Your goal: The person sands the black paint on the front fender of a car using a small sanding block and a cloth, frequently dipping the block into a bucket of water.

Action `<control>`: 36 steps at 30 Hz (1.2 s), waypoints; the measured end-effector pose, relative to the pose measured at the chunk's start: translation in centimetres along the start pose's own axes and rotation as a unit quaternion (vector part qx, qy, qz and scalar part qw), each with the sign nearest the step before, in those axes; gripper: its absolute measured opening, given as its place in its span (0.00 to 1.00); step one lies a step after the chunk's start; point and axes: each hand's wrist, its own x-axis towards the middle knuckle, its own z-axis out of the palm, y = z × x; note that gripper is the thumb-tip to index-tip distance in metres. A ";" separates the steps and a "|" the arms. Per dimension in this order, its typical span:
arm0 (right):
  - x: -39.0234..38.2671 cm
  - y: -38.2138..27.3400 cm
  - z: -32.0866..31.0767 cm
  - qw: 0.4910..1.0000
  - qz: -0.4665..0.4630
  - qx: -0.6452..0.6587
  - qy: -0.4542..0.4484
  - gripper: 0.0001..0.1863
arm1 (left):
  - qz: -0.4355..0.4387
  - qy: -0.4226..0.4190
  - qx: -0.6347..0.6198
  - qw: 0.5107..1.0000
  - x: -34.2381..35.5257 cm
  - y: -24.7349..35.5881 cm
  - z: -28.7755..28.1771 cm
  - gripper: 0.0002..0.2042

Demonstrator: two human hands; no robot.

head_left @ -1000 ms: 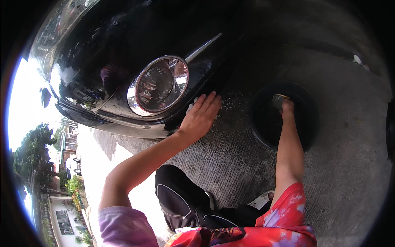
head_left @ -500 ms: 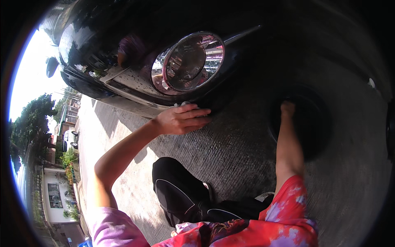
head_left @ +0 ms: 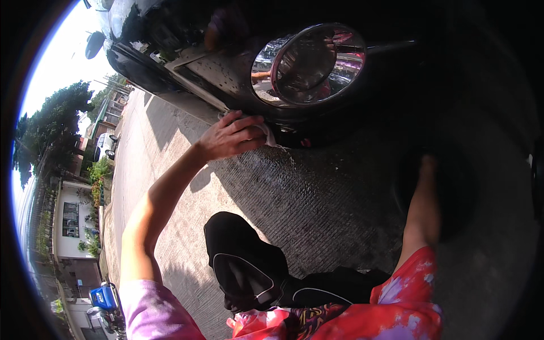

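A glossy black car (head_left: pixel 212 73) fills the far part of the view, with a round headlight (head_left: pixel 311 65) in its front corner. My left hand (head_left: pixel 233 136) is closed on a white cloth (head_left: pixel 268 136) at the car's lower edge, left of and below the headlight. A loose end of the cloth hangs past my fingers. Off to the right, my right hand (head_left: pixel 428 161) reaches down into a round black basin (head_left: pixel 401 198) on the ground. Its fingers are lost in the dark, and the basin's contents cannot be made out.
Grooved concrete (head_left: pixel 317 198) lies between my knees and the car, partly sunlit and partly shaded. On the far left are a parked white car (head_left: pixel 105 145), a white house (head_left: pixel 69 212) and a blue motorcycle (head_left: pixel 103 297).
My left hand has moved left along the car's lower edge, and more of the white cloth shows. The view has shifted, and my right hand is still in the basin.
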 end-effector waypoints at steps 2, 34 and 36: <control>-2.9 -2.5 0.9 0.989 -0.007 -0.146 -0.017 0.26 | -0.022 0.015 0.033 0.999 -4.2 -3.2 0.2 0.13; -43.4 -4.8 -3.4 0.777 -0.150 -0.612 -0.002 0.14 | 0.090 0.273 -0.047 0.957 22.1 -14.0 -19.9 0.05; -45.6 -3.3 -1.6 0.769 -0.174 -0.615 0.003 0.13 | 0.104 0.284 -0.038 0.953 21.7 -13.5 -20.2 0.05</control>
